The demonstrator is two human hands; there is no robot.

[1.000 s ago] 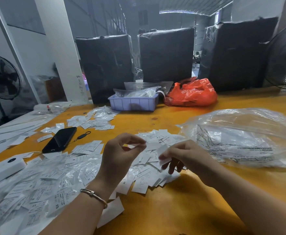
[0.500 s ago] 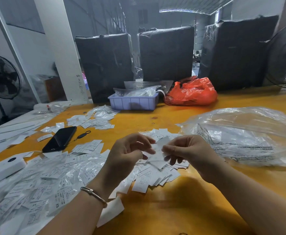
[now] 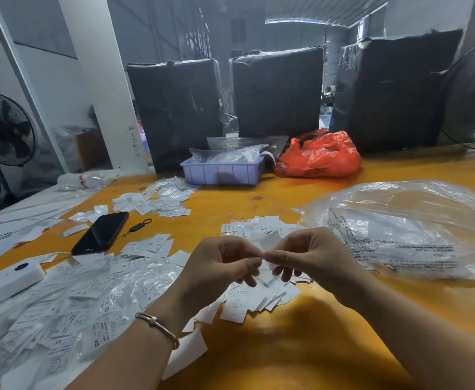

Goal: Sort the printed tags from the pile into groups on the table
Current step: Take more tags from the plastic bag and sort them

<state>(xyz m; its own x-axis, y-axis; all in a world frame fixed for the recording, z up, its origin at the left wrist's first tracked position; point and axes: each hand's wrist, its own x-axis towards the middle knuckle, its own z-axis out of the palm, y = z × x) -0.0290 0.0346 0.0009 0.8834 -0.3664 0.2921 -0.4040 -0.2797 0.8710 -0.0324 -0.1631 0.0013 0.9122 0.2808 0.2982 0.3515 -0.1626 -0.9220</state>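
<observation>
From the head camera, the left hand and the right hand had closed in from a second earlier, when they were apart with a tag in each, until their fingertips met over the pile of tags; both now pinched, thumb against forefinger, the same small white tag, which stood up above the knuckles; whether it was one tag or two stuck together could not be told. This suggested that a tag was being separated or read before going to a group, so the sorting was far from done; the pile lay on the table directly beneath the hands, touching neither.

Around them, a wide spread of tags in clear sleeves covered the near left; smaller groups sat further back, with another beside a black phone; a white device lay at the left edge. A large clear plastic bag crowded the right hand's side and probably limited space for new groups there; a lilac tray and a red bag stood well behind.
</observation>
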